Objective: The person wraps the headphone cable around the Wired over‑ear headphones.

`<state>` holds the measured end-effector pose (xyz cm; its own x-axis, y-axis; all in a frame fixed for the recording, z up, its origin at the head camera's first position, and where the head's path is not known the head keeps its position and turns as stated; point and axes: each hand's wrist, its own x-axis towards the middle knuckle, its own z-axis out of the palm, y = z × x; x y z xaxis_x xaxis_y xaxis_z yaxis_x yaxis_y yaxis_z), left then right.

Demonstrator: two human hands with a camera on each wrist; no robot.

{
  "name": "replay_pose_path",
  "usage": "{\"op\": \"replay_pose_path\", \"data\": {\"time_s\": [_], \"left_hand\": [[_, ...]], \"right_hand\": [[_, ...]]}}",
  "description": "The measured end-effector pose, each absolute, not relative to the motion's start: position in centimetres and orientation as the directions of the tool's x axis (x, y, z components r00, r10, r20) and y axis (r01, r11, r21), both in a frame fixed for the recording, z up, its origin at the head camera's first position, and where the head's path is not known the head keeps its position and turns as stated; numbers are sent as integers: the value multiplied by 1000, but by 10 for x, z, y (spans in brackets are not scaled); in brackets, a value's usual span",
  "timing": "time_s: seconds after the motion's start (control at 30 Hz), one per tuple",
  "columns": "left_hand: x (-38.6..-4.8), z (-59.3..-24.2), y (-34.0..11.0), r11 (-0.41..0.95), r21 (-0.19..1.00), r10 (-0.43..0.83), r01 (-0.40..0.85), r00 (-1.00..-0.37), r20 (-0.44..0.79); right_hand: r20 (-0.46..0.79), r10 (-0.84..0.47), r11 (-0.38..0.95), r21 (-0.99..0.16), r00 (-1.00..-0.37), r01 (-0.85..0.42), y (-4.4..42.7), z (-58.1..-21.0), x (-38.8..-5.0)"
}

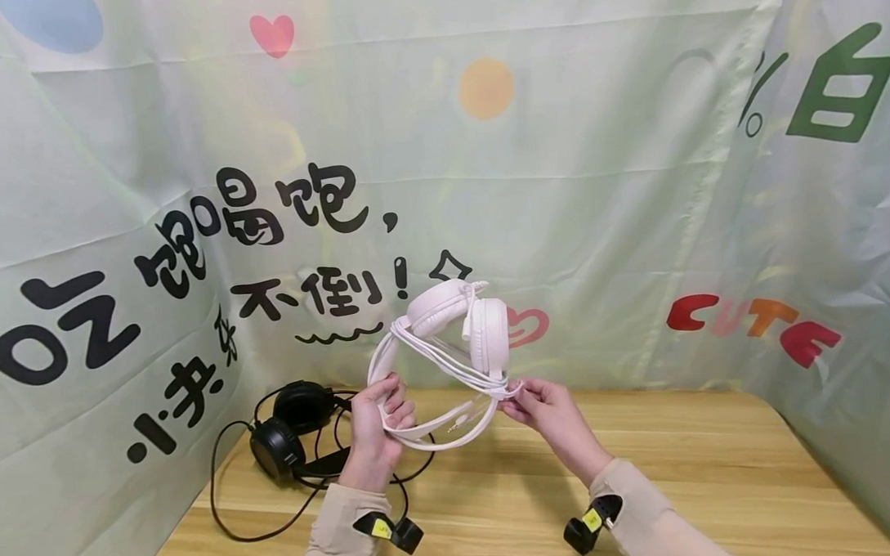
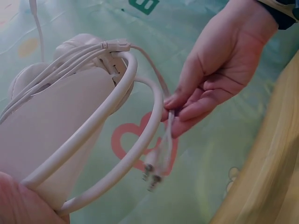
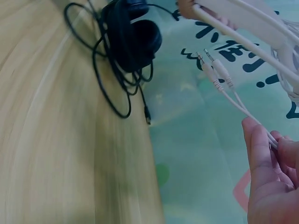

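White over-ear headphones (image 1: 489, 338) are held up above the table in the head view. My left hand (image 1: 377, 428) grips their headband, fingers curled round it. Several loops of white cable run across the ear cups. With thumb and fingers, my right hand (image 1: 556, 421) pinches the cable (image 3: 240, 108) just right of the headphones. Past those fingertips, the cable splits in two and ends in two white jack plugs (image 3: 222, 70) with metal tips. The plugs hang free and look blurred in the left wrist view.
Black headphones (image 1: 278, 451) with a tangled black cable (image 1: 236, 537) lie on the wooden table (image 1: 687, 466), left of my left hand. A printed cloth (image 1: 576, 224) hangs behind the table and along both sides.
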<state>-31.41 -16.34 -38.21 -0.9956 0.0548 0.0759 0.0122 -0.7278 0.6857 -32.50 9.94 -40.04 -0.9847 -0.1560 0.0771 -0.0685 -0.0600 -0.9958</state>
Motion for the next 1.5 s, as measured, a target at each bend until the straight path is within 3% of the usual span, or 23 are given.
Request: {"op": "replay_pose_path", "data": {"time_s": [0.7, 1.23, 1.5], "left_hand": [[-313, -385, -162, -716, 699, 72, 3, -994, 78], [-312, -386, -153, -723, 689, 139, -54, -988, 69], [-311, -388, -149, -725, 686, 169, -66, -982, 85]], "right_hand": [[20, -231, -231, -972, -973, 35, 93, -402, -332], [44, -88, -360, -933, -995, -9, 84, -400, -338], [71, 44, -456, -886, -997, -83, 86, -396, -340]]}}
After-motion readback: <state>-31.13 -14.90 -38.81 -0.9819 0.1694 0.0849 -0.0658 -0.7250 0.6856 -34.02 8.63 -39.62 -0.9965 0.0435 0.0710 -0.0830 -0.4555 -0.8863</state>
